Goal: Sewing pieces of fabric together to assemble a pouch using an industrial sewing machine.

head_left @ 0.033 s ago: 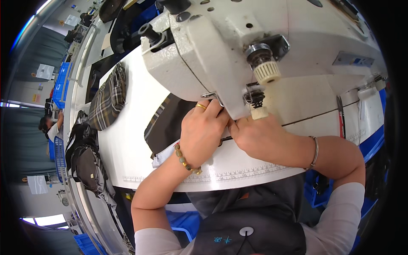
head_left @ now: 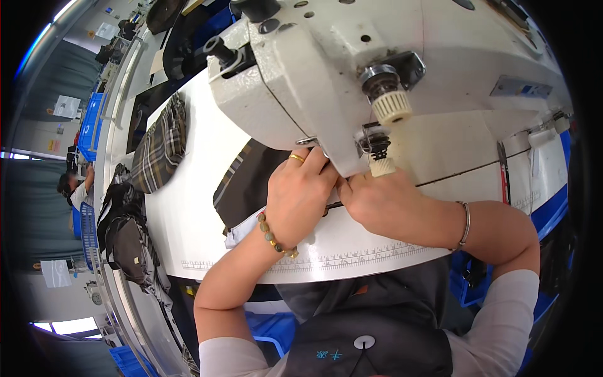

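A dark brown fabric piece (head_left: pixel 242 191) with a plaid edge lies under the head of a white sewing machine (head_left: pixel 308 81). Over its right part, my left hand (head_left: pixel 298 195) is closed with bent fingers gripping the cloth, close to the needle area. My right hand (head_left: pixel 386 204) meets it from the right, thumb and fingers pinched together at the cloth's edge. Both sets of fingertips nearly touch, partly hidden below the machine head. A strip of pale cloth (head_left: pixel 242 234) shows beside my left wrist. The needle itself is hidden.
A plaid fabric piece (head_left: pixel 160 147) rests on the white table (head_left: pixel 195 232) at the left. Beyond the table edge hangs a heap of dark and plaid cloth (head_left: pixel 129 242). Red-handled snips (head_left: pixel 504 176) lie at the right. Another person (head_left: pixel 78 187) sits far left.
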### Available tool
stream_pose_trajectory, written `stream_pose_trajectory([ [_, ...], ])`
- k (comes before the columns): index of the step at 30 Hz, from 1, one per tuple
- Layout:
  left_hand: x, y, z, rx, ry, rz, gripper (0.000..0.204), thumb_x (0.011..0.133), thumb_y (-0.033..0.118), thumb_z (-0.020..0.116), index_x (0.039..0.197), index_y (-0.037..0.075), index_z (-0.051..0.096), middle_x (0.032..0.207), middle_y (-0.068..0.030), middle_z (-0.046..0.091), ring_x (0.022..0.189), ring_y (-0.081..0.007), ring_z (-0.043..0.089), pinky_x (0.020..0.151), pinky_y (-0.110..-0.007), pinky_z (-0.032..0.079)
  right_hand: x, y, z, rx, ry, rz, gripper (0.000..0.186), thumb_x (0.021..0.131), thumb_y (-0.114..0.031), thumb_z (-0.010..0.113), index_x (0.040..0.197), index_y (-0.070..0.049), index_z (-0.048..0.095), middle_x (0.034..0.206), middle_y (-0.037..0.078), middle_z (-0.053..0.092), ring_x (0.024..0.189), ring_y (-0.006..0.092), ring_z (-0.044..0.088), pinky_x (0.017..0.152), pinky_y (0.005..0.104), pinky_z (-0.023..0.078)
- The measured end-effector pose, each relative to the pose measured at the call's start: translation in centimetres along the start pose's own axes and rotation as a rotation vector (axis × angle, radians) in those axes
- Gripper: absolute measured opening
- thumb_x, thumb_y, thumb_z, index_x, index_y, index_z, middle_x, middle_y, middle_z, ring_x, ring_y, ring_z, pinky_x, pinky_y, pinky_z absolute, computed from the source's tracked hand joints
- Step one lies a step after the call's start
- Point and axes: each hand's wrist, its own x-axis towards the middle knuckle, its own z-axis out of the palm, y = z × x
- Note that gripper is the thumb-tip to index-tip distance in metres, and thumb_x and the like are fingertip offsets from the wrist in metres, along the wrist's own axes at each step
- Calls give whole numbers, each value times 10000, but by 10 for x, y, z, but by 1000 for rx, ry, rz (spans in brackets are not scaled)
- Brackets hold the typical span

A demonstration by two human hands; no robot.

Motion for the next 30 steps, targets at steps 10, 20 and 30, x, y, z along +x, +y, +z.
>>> stream_pose_trajectory([
  [10, 1, 10, 0, -48, 26, -73, 136, 694, 63, 712, 829, 75, 710, 917, -11, 623, 866, -254, 617, 595, -357, 525, 1, 1, -2, -24, -35, -12, 74, 687, -111, 662, 670, -55, 615, 592, 60, 588, 517, 185, 618, 428, 324, 432],
  [20, 4, 15, -9, -29, -195, -149, 341, 790, 63, 632, 1125, 83, 690, 1066, -110, 647, 904, -324, 639, 644, -393, 549, -1, 3, -3, 37, 19, 3, 67, 692, -118, 663, 681, -59, 634, 625, 66, 599, 520, 181, 617, 435, 330, 439],
  [30, -1, 4, -43, -3, -454, -78, 388, 864, 94, 607, 1246, 120, 668, 815, -103, 680, 720, -281, 678, 558, -374, 538, -10, -15, -2, -75, 63, -124, 296, 729, -166, 642, 882, 81, 698, 824, 244, 679, 536, 209, 632, 428, 309, 479],
])
